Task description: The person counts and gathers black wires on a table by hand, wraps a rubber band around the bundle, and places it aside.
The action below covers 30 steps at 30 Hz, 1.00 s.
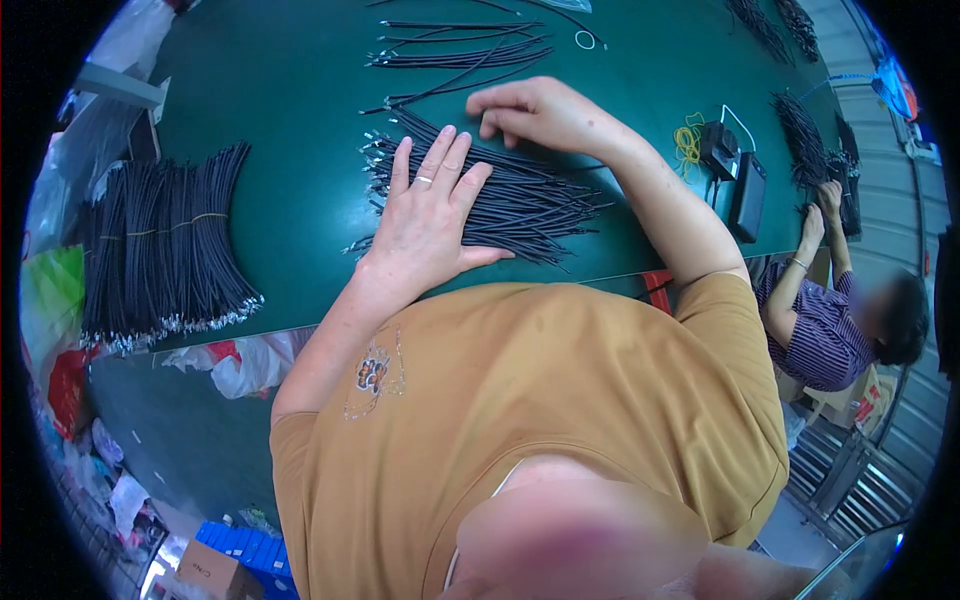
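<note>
My left hand point(425, 215) lies flat with fingers spread on a pile of thin black cables point(530, 205), pressing on their left part. A ring is on one of its fingers. The cables lie roughly side by side, with shiny metal ends at the left. Over the pile's upper edge is my right hand point(545, 115), its fingers loosely bent and pointing left. A gap shows between its fingertips, and I see nothing held there. Farther up the table is a smaller group of black cables point(460, 55), several of them spread loosely.
Tied bundles of black cables point(165, 240) lie at the left on the green table point(300, 120). At the right are a black power bank point(748, 197), a black adapter point(718, 150) and yellow wire point(687, 145). Another person point(825, 320) handles dark cables at the far right.
</note>
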Each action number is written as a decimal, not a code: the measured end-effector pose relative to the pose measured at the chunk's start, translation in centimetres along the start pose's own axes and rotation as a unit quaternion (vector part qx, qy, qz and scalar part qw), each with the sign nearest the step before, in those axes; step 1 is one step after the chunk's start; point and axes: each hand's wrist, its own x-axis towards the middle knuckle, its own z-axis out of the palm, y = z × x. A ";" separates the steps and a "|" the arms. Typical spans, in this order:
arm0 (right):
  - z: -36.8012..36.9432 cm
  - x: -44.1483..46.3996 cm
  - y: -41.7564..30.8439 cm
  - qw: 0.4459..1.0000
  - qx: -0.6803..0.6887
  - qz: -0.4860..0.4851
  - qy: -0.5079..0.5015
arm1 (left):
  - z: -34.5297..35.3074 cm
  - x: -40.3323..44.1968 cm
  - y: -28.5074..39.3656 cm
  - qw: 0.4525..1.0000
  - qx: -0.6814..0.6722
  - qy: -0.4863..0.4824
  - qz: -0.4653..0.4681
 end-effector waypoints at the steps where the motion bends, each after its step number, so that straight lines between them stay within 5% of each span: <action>1: -0.1 0.8 1.2 0.982 -0.128 -0.107 0.089 | 0.0 0.0 -0.1 1.000 0.002 0.001 0.000; 2: -0.3 1.8 2.5 0.929 -0.250 -0.209 0.176 | 0.2 0.0 -0.2 1.000 0.011 0.009 0.006; 3: -0.8 2.3 2.0 0.894 -0.343 -0.208 0.199 | 0.3 -0.1 -0.2 1.000 0.019 0.017 0.013; 9: 0.1 5.0 0.9 0.805 -0.493 -0.244 0.225 | 0.3 0.0 -0.2 1.000 0.023 0.016 0.013; 21: -1.7 2.0 1.1 0.803 -0.562 -0.145 0.133 | 0.6 -0.1 -0.3 1.000 0.015 0.023 0.015; 30: -1.5 2.5 2.3 0.828 -0.513 -0.160 0.161 | 0.5 -0.1 -0.3 1.000 0.013 0.025 0.014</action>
